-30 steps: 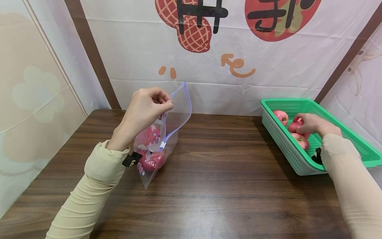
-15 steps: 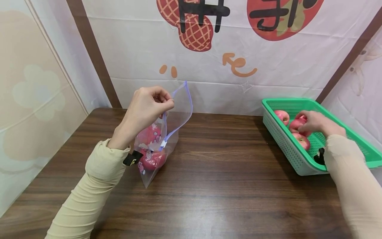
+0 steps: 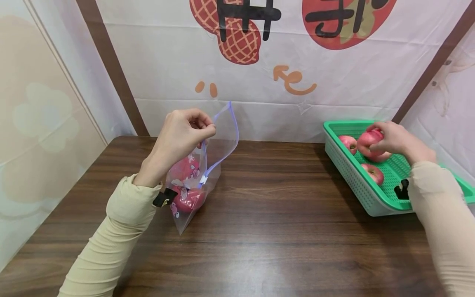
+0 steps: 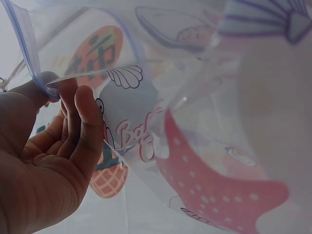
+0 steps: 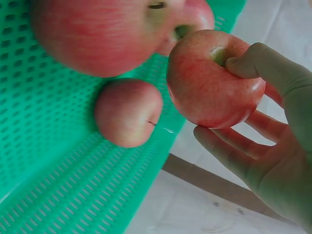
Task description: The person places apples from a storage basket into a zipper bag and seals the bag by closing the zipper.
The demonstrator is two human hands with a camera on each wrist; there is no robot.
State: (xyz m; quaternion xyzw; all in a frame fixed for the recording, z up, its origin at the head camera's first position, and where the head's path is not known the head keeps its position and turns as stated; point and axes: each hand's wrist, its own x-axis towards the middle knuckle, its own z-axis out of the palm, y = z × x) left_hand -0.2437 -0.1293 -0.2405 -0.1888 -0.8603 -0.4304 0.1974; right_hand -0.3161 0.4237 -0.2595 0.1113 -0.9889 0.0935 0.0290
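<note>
In the head view my left hand (image 3: 178, 134) pinches the rim of a clear zip bag (image 3: 224, 142) with a blue-violet edge, a white slider and pink prints. The bag stands on the table with its mouth apart; a red apple (image 3: 191, 201) lies low inside. The left wrist view shows the bag's edge between thumb and fingers of the left hand (image 4: 53, 165). At the right, my right hand (image 3: 400, 142) grips a red apple (image 3: 365, 142) with thumb and fingertips, above a green basket (image 3: 393, 202). The right wrist view shows this apple (image 5: 209, 92) near the basket's rim.
Other apples stay in the basket: one at its far left (image 3: 349, 143), one near its left wall (image 3: 374, 174), and one partly behind the held apple (image 3: 382, 157). The brown wooden table (image 3: 267, 231) lies between bag and basket. A printed cloth (image 3: 259, 82) hangs behind.
My right hand has lifted its apple up from among the others, uncovering another apple behind it. My left hand and the bag have kept their place.
</note>
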